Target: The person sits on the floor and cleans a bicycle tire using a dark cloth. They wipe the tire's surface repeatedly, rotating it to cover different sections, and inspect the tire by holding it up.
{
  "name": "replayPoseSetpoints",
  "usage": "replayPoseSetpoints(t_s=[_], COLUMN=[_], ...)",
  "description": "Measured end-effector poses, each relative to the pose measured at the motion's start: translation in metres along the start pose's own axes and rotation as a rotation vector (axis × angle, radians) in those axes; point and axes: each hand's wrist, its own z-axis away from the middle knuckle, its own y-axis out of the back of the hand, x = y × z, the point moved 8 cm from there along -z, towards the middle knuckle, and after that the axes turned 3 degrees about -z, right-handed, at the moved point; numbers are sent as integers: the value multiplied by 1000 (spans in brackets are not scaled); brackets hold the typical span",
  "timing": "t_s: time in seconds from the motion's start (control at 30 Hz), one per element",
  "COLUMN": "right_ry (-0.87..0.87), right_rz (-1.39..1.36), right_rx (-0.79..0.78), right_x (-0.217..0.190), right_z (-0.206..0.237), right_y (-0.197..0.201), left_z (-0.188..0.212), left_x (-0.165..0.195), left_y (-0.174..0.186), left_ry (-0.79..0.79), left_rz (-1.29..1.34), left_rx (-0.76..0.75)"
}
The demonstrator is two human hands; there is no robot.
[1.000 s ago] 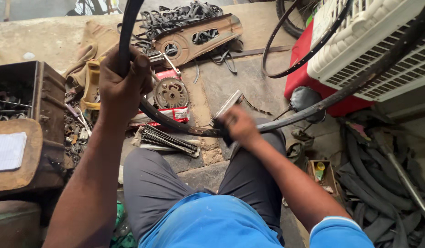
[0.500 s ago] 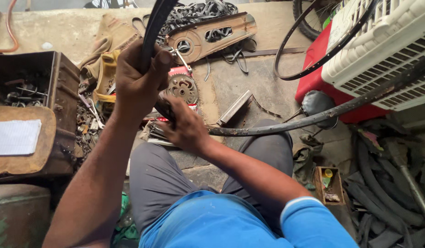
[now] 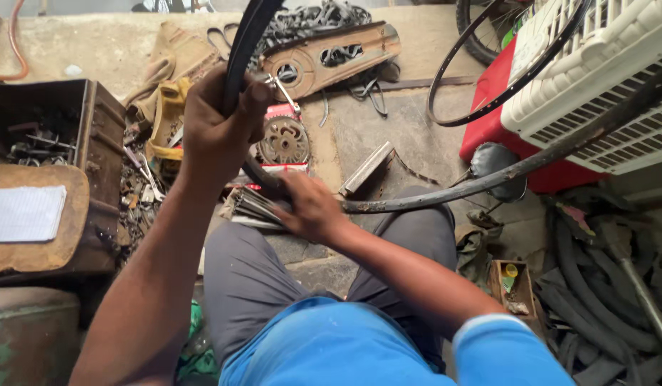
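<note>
I see the bicycle rim (image 3: 488,175) as the largest item in hand: a rusty hoop whose visible arc runs from my left hand (image 3: 216,132) down and around past my right hand (image 3: 309,207), then rises away toward the upper right, passing in front of the white plastic crate (image 3: 595,93) and the red container (image 3: 495,121) under it. My left hand is closed fully around the black tyre (image 3: 241,43) where it climbs out of the top of the view; the long axis there runs nearly straight up from that fist. My right hand lies lower and nearer to my body, fingers bent over the rim's lowest stretch; whether they clamp it or only press on it I cannot tell. Just beyond both hands sit a toothed sprocket (image 3: 283,141) and a bundle of spokes (image 3: 256,207). Left of the grip stands an open box of tools (image 3: 59,136), close in. Room is tight on every side.
</note>
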Motion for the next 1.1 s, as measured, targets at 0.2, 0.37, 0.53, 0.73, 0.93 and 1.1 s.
replayPoseSetpoints(t_s=[0.2,0.37,0.53,0.73,0.93,1.1], right_ry=[-105,-93,-69,40,-79,-36], right_rz=[216,-150,445,-63,245,364], right_rx=[-91,63,-269,125,-93,10], right_x=[34,3,42,-13,24,35], right_z=[13,-9,28,-11,22,36], right_y=[21,-19,21,1,32,55], left_z=[-2,-2,3,-9,-4,-21], left_x=[-1,-4,-9,-1,14,50], left_y=[2,6,13,2,-4,-35], left_ry=[0,-11,38,-26,-19,-129], left_rz=[-11,-45,-27,-37,-67,-240], left_rx=[20,21,38,30,-21,-140])
